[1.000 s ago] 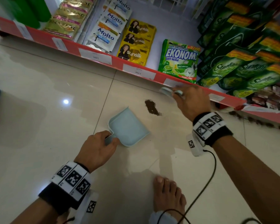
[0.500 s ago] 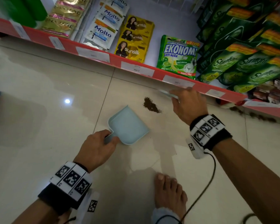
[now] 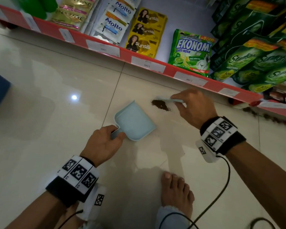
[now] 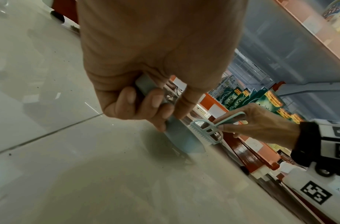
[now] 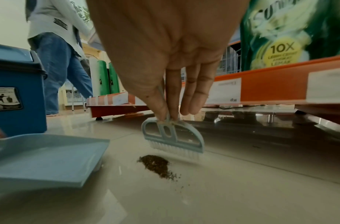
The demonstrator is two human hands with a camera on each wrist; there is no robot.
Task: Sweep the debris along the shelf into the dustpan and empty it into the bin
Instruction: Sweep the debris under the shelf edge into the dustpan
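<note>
A small light-blue dustpan (image 3: 134, 123) is held flat on the shiny floor (image 3: 48, 113) by the left hand (image 3: 101, 143), whose fingers are curled round its short handle at the near end. The open mouth of the dustpan is turned away from the person, toward a little brown pile of debris (image 3: 161, 105). The pile is seen on the floor just past the dustpan's front edge, near it but not touching it, with a few loose crumbs trailing off to the right. A small light-blue brush (image 5: 172, 135) is pinched by its thin handle between the thumb and fingers of the right hand (image 3: 194, 107). In the right wrist view the white bristles are pointed down at the floor just behind the pile, on the shelf side; it cannot be told if they touch the floor. More brown crumbs (image 3: 274, 119) are spread along the floor under the red shelf edge (image 3: 96, 42), well off to the right. Packets of soap and shampoo are stood on the shelf. A blue bin (image 5: 17, 94) is seen on the floor to the left, well apart from the dustpan. A bare foot (image 3: 177, 193) is placed on the floor behind the hands. Another person in blue jeans (image 5: 63, 71) is seen standing beyond the bin.
</note>
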